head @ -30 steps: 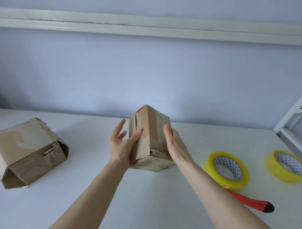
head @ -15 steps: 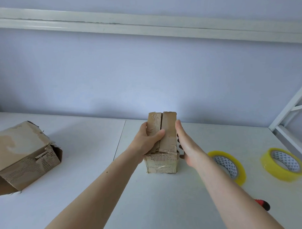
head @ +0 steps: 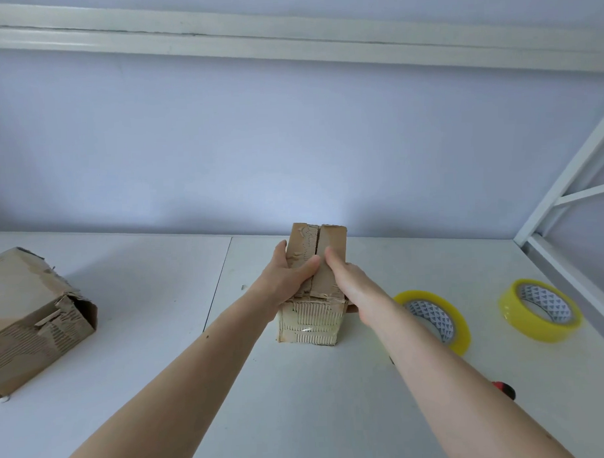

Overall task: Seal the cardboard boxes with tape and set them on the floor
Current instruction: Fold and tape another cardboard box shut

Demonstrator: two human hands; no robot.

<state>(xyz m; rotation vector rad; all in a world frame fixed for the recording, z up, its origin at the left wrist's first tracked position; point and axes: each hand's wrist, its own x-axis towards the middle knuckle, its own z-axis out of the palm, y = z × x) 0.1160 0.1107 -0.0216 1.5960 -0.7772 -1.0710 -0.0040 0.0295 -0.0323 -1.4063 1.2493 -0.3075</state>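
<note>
small worn brown cardboard box [head: 310,310] now upright on white bench [head: 159,302], turned since 1 s ago | left hand [head: 288,280] gripped its left side, thumb on flap | right hand [head: 350,285] fingers flat pressing right flap, thumb unseen | flaps closed, untaped | yellow tape roll [head: 433,316] just right of right hand

On the table [head: 162,388] we see a small box [head: 310,317] standing near the middle, close to the wall [head: 290,143] behind it. Our left hand [head: 285,280] rests on its left side and top, our right hand [head: 350,282] on its right side and top. A bigger box [head: 33,320] lies on its side well to the left. To the right of the small box lies a roll of tape [head: 433,316], partly behind our right forearm, and a second roll [head: 541,311] lies farther right, near a frame [head: 566,199] at the table's right edge. A tool [head: 504,389] peeks out in front of the rolls.
</note>
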